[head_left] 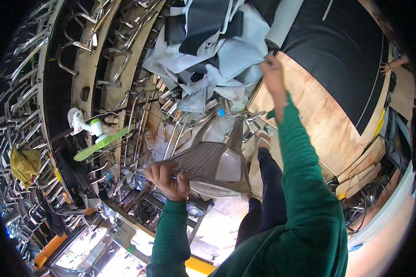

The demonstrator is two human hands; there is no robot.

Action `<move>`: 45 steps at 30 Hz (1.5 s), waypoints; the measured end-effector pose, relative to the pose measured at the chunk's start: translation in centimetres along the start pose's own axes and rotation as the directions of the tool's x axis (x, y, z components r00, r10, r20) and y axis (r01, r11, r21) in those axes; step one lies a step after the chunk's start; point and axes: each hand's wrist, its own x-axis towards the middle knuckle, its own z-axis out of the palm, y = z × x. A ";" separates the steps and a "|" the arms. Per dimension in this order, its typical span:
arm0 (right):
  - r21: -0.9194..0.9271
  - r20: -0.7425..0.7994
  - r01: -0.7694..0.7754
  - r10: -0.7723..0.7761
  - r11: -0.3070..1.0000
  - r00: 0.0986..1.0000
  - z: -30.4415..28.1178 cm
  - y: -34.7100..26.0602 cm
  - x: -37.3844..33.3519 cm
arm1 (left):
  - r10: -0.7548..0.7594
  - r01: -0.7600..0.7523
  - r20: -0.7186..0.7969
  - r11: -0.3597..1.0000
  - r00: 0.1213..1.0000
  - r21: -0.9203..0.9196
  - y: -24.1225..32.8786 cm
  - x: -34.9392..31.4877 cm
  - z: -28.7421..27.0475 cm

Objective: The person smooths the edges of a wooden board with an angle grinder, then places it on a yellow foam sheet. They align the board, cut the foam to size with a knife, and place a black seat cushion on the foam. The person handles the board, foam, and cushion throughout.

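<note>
My left hand (168,180) is closed on the edge of a grey-brown plastic chair (203,158). The chair is tilted, and its panel full of small holes faces up. Its legs stretch away from me toward the heap of offcuts. Farther off, my right hand (273,76) reaches out beside a heap of pale grey and black sheet-material pieces (240,54). Its fingers are blurred at the heap's right edge, and I cannot make out whether they grip a piece.
Bent metal tube frames (83,44) crowd racks on the left, where a green-bladed fan (104,140) sticks out. On the right, black sheet (337,51) covers part of a wooden board (305,97), near a rolled grey sheet (284,21). Another person's hand (385,68) shows at far right.
</note>
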 end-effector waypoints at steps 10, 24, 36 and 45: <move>0.705 0.148 0.153 -0.354 0.693 0.923 -16.7 -29.5 -23.1 | -0.009 0.023 0.090 0.986 0.996 -0.164 3.2 -1.5 -3.2; 0.395 0.154 0.477 -0.568 0.785 0.808 0.9 -40.7 -64.0 | -0.062 0.471 0.555 -0.455 0.830 -0.756 10.7 -36.6 -31.4; 0.738 0.437 0.226 -0.705 0.636 0.558 15.2 -49.9 -86.1 | -0.346 0.287 -0.683 0.936 0.643 -0.204 5.9 -43.8 -60.8; 0.647 0.714 0.137 -0.659 0.750 0.237 16.8 -58.7 -94.2 | -0.149 0.257 -0.885 0.966 0.441 -0.035 8.0 -47.2 -83.5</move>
